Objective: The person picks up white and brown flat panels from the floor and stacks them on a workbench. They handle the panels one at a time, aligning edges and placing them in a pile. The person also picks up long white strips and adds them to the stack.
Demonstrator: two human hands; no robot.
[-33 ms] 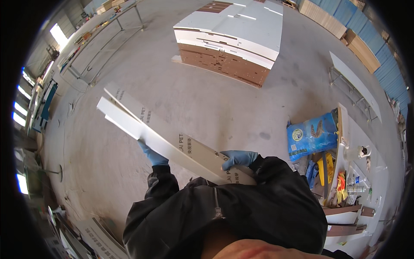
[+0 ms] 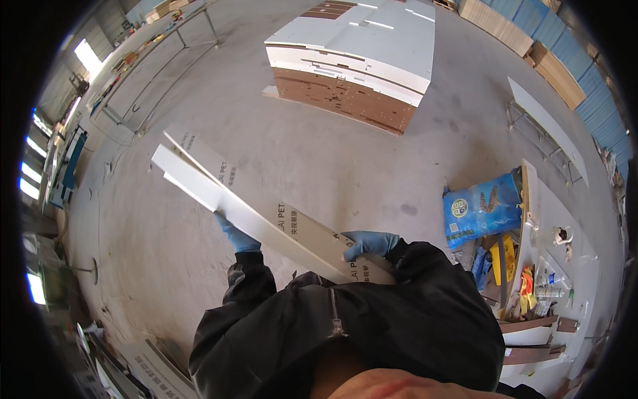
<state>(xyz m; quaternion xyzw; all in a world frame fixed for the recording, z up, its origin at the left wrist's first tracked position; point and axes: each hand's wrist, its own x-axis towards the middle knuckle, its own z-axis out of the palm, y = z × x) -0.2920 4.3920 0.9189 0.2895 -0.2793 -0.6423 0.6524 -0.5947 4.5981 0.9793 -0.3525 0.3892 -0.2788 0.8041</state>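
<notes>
Long white boards [image 2: 249, 214], wrapped or faced with a printed film, lie slantwise in front of my body, running from far left to near right. Their far-left ends fan slightly apart. My left hand [image 2: 236, 234], in a blue glove, grips them from the near left side, its fingers partly hidden underneath. Near the right end, my right hand [image 2: 372, 245], also blue-gloved, clasps the boards with the thumb over the printed face.
A large stack of white and brown panels [image 2: 345, 100] stands ahead on the grey floor. At right, a blue bag [image 2: 482, 207] leans by a cluttered white table [image 2: 548, 199]. A metal frame [image 2: 159, 80] is far left; a white-topped bench [image 2: 548, 133] stands far right.
The boards appear very slightly farther right and lower in the view. Both hands keep their hold.
</notes>
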